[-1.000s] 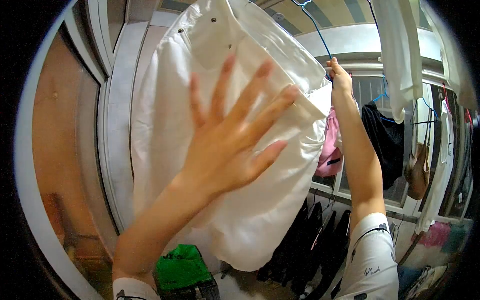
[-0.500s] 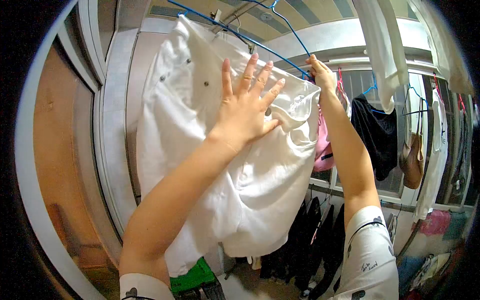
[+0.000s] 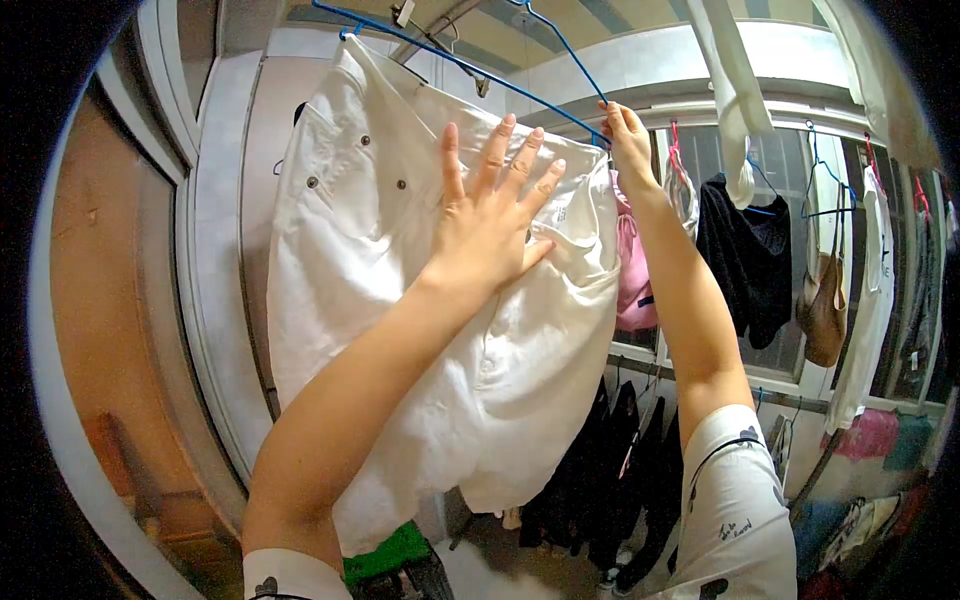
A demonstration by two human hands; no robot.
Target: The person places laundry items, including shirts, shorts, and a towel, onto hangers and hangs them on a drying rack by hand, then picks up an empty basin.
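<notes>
White trousers (image 3: 520, 400): hanging before you, top edge along blue hanger (image 3: 520, 93), legs downward. Dark clothes (image 3: 605, 490): hanging low, behind trousers' right edge. Black garment (image 3: 745, 265): right of trousers, well apart. Your left hand (image 3: 490, 215): fingers spread, laid against trousers' upper front. Pink garment (image 3: 635, 275): just right of trousers, partly hidden. Your right hand (image 3: 627, 138): pinching hanger's end at trousers' upper right corner. Metal studs (image 3: 365, 141): on trousers' upper left.

A brown panel (image 3: 110, 290) in a pale frame (image 3: 207, 330) fills the left; striped ceiling (image 3: 625, 28) tops the frame, dark windows (image 3: 702, 152) right, floor (image 3: 500, 565) bottom centre.
</notes>
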